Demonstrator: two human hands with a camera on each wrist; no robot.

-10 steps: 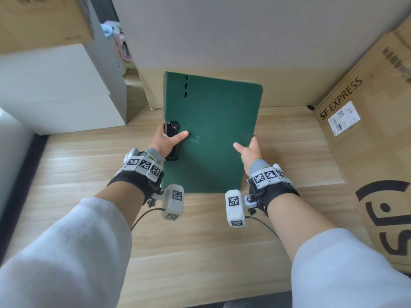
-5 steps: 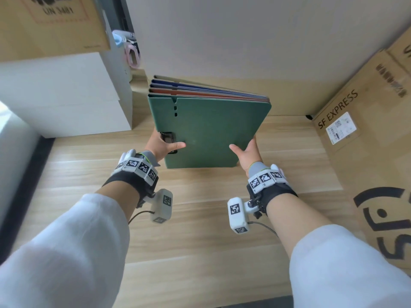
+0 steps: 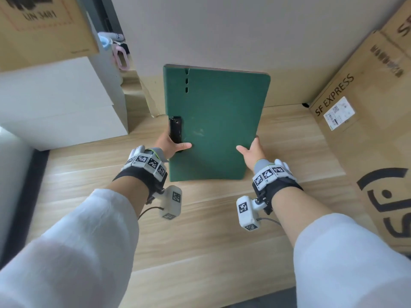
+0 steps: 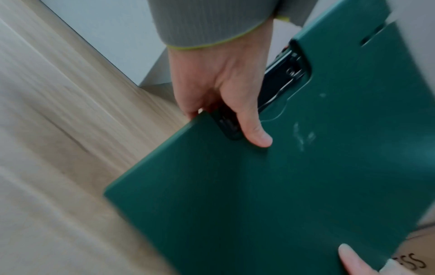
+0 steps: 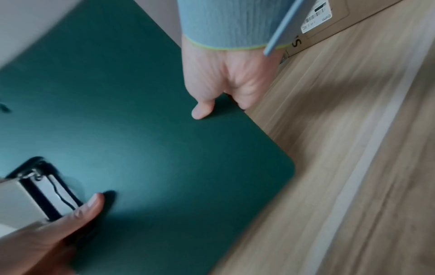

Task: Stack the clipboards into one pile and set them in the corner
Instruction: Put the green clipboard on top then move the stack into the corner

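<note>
A pile of clipboards is held above the wooden table, the dark green clipboard (image 3: 214, 123) facing me and hiding the others except a thin reddish edge along its far rim. My left hand (image 3: 170, 144) grips the pile's left edge by the black metal clip (image 3: 175, 130), thumb on the green face (image 4: 306, 176). My right hand (image 3: 252, 152) grips the right edge, thumb on top (image 5: 141, 111), fingers hidden underneath. In the left wrist view, my left hand (image 4: 223, 93) pinches at the clip (image 4: 280, 81); in the right wrist view, my right hand (image 5: 221, 81) pinches the board's edge.
The wooden table (image 3: 200, 230) meets a pale wall (image 3: 222, 30) behind the pile. An SF Express cardboard box (image 3: 367, 121) stands at the right. White boxes (image 3: 57, 103) topped by a cardboard box (image 3: 42, 25) stand at the left, with small pink and blue items (image 3: 117, 50) behind.
Half a second ago the pile was tipped so the coloured edges of the lower clipboards showed; now its green face is turned toward me again. Both hands keep their hold.
</note>
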